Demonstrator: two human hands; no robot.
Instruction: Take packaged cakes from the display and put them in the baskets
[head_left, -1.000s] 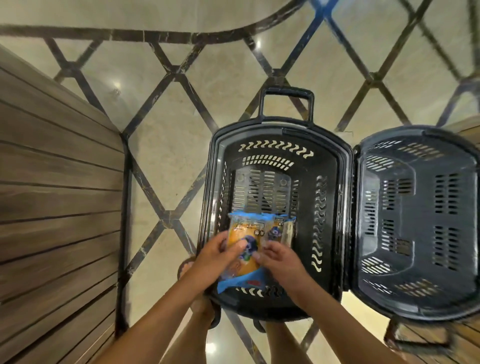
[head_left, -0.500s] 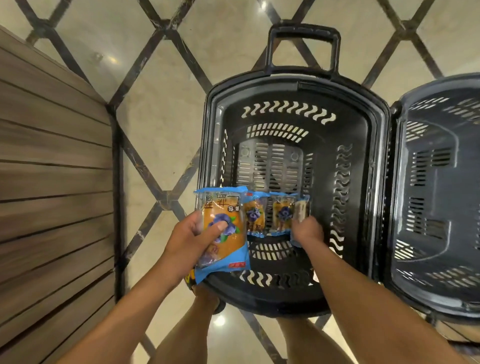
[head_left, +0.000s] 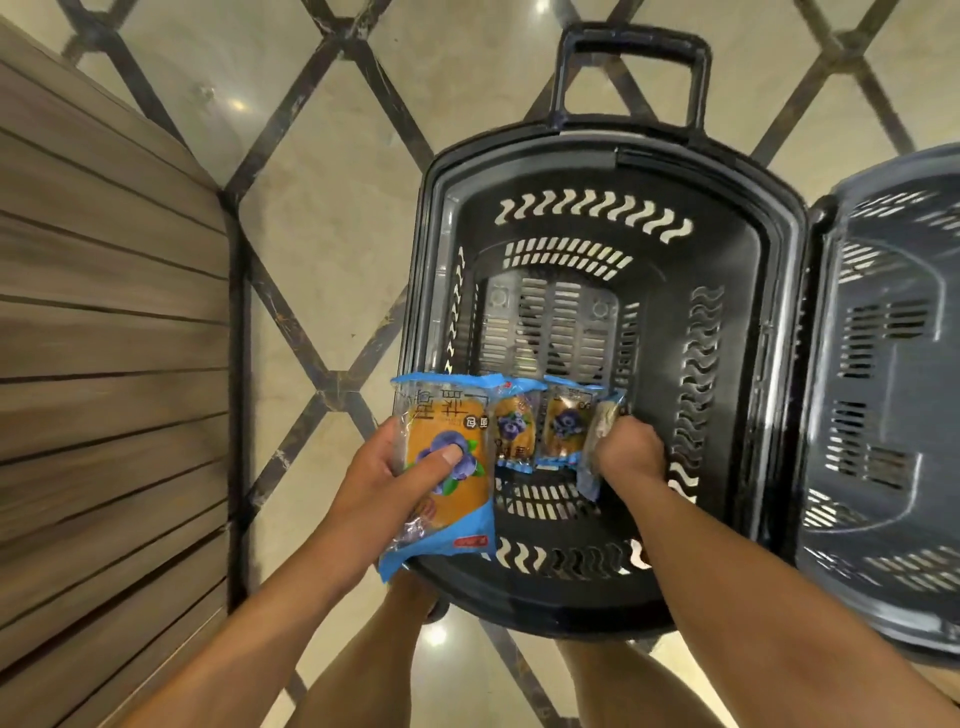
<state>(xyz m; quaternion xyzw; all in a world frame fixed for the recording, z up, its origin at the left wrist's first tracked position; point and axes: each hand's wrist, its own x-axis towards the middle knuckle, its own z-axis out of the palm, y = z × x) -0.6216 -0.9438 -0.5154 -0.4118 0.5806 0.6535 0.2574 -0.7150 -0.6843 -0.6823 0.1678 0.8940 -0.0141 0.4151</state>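
My left hand grips a blue-and-orange cake packet with a blueberry picture, held above the near left rim of a black slotted basket. Two smaller matching packets stand side by side low inside the basket. My right hand reaches down into the basket and grips another packet, seen edge-on, just right of those two. A second dark basket sits against the first one's right side, with nothing visible inside it.
A wooden slatted surface fills the left side. The floor is beige tile with dark diamond lines. The black basket's upright handle stands at its far end. My legs show below the baskets.
My hands have parted: the left stayed at the near rim with the big packet, while the right moved right and down into the basket. The camera came closer.
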